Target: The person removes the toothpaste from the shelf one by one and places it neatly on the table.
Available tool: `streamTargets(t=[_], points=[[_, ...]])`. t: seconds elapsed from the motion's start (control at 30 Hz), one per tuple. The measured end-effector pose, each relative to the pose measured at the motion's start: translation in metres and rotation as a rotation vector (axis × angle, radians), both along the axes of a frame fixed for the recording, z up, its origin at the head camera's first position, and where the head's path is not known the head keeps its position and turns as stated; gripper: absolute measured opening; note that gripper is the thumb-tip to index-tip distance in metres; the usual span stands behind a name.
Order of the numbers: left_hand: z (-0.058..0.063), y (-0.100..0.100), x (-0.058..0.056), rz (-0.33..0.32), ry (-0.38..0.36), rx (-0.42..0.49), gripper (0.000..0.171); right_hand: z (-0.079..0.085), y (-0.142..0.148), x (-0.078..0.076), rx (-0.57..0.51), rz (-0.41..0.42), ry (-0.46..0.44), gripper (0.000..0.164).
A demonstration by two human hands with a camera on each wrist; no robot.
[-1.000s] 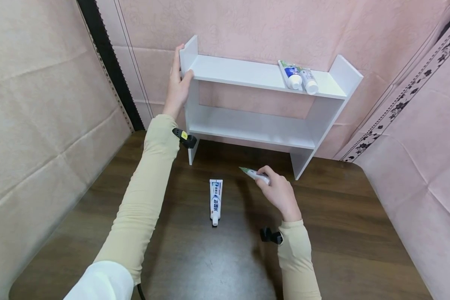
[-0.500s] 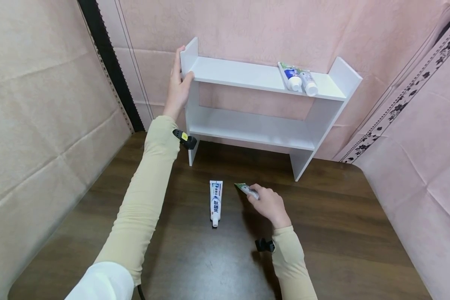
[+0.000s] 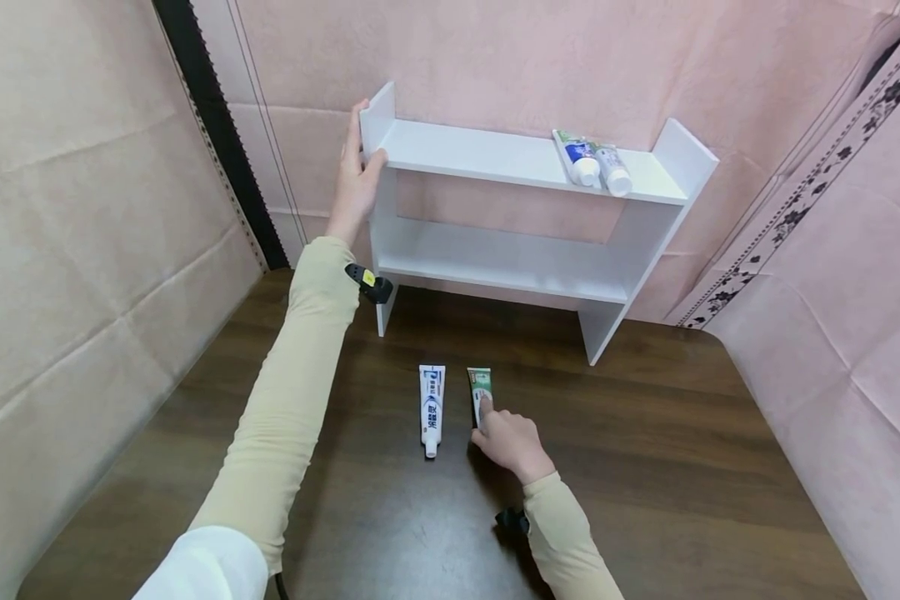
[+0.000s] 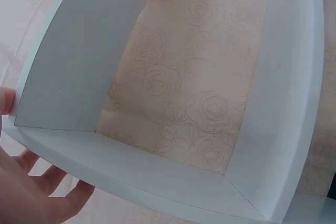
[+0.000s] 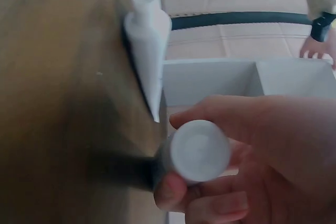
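My left hand (image 3: 356, 190) grips the upper left side panel of a white two-tier shelf (image 3: 487, 152), its thumb on the front edge. In the left wrist view its fingers (image 4: 50, 179) wrap around the outside of the panel. My right hand (image 3: 512, 439) pinches a green-and-white toothpaste tube (image 3: 480, 382) low over the table, its crimped end pointing toward the shelf. The tube's white cap (image 5: 201, 150) faces the right wrist camera between thumb and fingers. To its left, a white-and-blue toothpaste tube (image 3: 431, 408) lies on the table, cap toward me.
Two more toothpaste tubes lie side by side on the top tier's right end, one blue-and-green (image 3: 578, 160) and one pale (image 3: 612, 169). The brown wooden table (image 3: 390, 533) meets pink cloth walls (image 3: 525, 58) at the back and sides.
My right hand has moved down and left with the green-and-white tube, turning it from slanted to nearly parallel with the tube on the table. My left hand stays on the shelf.
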State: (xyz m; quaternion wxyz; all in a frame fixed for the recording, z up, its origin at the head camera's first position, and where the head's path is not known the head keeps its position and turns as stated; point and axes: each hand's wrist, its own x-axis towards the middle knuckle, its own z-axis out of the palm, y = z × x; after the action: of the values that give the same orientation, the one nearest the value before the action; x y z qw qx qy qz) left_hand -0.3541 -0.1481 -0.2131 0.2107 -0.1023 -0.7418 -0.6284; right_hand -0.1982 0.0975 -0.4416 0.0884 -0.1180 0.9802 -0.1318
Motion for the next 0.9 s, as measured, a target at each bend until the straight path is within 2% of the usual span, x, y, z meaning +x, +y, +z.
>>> streamTargets(t=[0.27, 0.67, 0.9], points=[[0.0018, 0.0020, 0.0010, 0.005, -0.002, 0.004, 0.065, -0.0082, -0.0028, -0.0008, 0.047, 0.021, -0.018, 0.060], [-0.0004, 0.0026, 0.0043, 0.016, -0.008, -0.023, 0.065, -0.0093, 0.0034, -0.0044, 0.007, 0.024, -0.085, 0.060], [0.0004, 0.0030, 0.0032, 0.023, -0.011, -0.030, 0.064, -0.0100, 0.0027, -0.0046, -0.032, 0.037, -0.072, 0.057]])
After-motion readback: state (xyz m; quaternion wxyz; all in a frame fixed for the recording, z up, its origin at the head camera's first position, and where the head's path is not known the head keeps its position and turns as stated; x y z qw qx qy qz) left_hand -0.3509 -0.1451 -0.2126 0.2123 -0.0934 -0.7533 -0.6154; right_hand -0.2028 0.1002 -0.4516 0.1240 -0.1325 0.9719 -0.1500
